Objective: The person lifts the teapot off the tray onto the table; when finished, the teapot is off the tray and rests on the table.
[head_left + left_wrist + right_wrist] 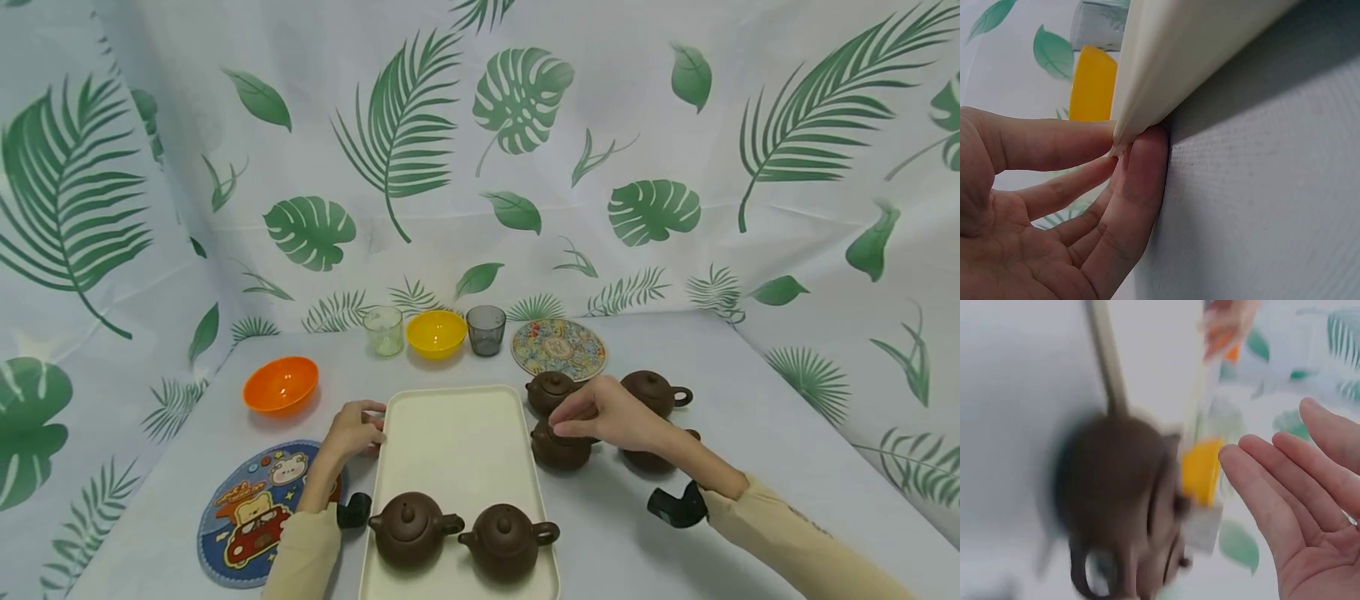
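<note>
A cream tray [457, 442] lies in the middle of the table with two brown teapots [411, 527] [508, 537] at its near end. My left hand [372, 427] pinches the tray's left rim [1147, 75], thumb above and fingers beneath. Several more brown teapots stand right of the tray. My right hand [576, 423] hovers over one of them, a teapot [558, 450] touching the tray's right edge. In the right wrist view the fingers [1272, 481] are straight and apart from that blurred teapot [1116, 487]. Another teapot is mostly hidden behind my right wrist.
An orange bowl [281, 385] sits at the left. A clear glass [384, 330], a yellow bowl [436, 333], a grey glass [486, 329] and a patterned plate [558, 348] line the back. A cartoon mat [251, 508] lies near left. Leaf-print cloth walls the table.
</note>
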`<state>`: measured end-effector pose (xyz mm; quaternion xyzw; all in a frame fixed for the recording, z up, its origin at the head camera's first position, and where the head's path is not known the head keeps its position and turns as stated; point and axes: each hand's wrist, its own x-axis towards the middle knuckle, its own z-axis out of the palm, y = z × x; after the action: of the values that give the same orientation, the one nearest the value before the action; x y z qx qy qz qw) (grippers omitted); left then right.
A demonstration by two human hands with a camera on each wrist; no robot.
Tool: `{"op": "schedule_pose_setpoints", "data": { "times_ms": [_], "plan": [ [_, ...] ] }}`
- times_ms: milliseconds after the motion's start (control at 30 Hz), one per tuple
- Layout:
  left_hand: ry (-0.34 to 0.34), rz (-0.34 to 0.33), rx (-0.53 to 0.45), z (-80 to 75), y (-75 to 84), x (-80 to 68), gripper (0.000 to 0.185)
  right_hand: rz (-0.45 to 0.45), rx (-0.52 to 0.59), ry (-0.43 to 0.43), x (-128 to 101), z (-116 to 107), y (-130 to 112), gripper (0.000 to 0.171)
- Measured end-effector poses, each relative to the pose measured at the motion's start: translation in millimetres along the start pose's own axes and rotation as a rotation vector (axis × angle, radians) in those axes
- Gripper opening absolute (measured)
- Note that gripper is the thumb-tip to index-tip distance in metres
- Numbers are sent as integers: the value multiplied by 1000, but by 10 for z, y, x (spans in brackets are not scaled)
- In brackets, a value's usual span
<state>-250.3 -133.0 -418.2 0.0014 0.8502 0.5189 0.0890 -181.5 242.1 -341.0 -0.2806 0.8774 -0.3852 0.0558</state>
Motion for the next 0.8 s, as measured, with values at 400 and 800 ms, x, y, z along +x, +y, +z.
{"op": "schedule_pose_setpoints", "data": {
  "times_ms": [400,800],
  "plan": [
    [-1,2,-2,-3,8,-16,50,-7,267,-109,-244,674,-265,24],
    [-3,-7,2,-5,19,-14,49,59,257,-30,-423,862,-234,16]
  ]
}}
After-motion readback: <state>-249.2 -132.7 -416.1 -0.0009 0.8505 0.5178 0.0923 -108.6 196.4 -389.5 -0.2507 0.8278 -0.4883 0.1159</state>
